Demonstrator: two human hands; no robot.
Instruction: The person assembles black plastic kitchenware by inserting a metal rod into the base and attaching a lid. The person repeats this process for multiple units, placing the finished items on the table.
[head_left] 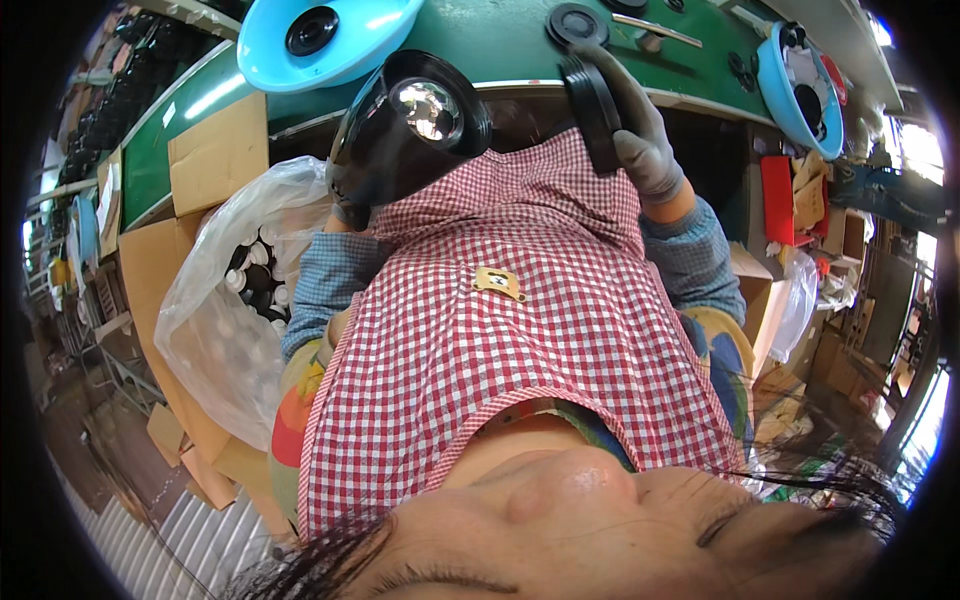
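My left hand (pixel 350 213) holds up a glossy black rounded container (pixel 385 150), with a threaded rim facing right and a bright reflection on its side. Most of that hand's fingers are hidden behind the container. In a grey glove, my right hand (pixel 645 145) grips a black round screw lid (pixel 592 115), ridged round its edge and turned on its side. A gap separates the lid from the container. Both are held in front of my red-and-white checked apron (pixel 500 350), near the bench's front edge.
On the green bench (pixel 480 40) stand a light-blue basin (pixel 270 60) with a black disc (pixel 312 31), other black discs (pixel 577 25), a metal-handled tool (pixel 655 32) and a second blue basin (pixel 780 95). At left, a plastic-lined carton (pixel 160 270) holds black and white pieces.
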